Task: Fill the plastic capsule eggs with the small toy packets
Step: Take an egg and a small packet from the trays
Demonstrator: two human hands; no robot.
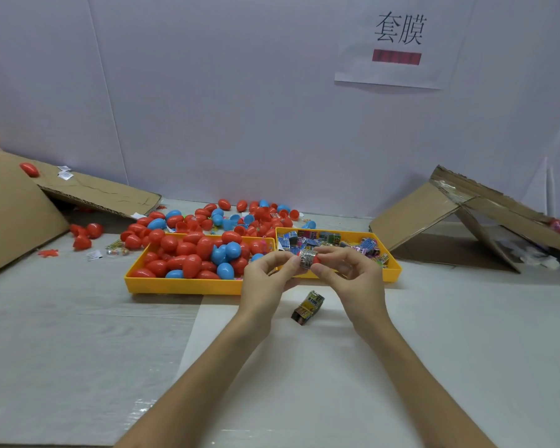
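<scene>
- Two hands up over the table (pixel 78 334), just in front of the trays, fingertips nearly meeting.
- Left hand (pixel 269 276): thumb and forefinger pinch a toy packet (pixel 305 258), silvery with print; the other fingers are curled under.
- Right hand (pixel 349 273): thumb and fingers curl round a red capsule piece (pixel 317 260), mostly hidden, with only a sliver showing.
- Packet end sits against the red piece, both held in the air between the hands. How far in it sits, cannot tell.
- Second packet (pixel 307 307) lies on the table just below the hands, dark and yellow print, untouched.
- Left yellow tray (pixel 181 286): heaped with closed red and blue eggs (pixel 191 257).
- Right yellow tray (pixel 393 273), touching the first: a loose pile of printed packets (pixel 324 239).
- Behind the trays, loose eggs (pixel 236 215) are scattered across the table, red and blue, some of them open halves.
- Flattened cardboard (pixel 13 205) at far left with one red egg (pixel 29 169) resting on it; a folded carton (pixel 434 218) leans at right.
- Paper sign (pixel 398 43) on the white back wall, printed characters above a red bar.
</scene>
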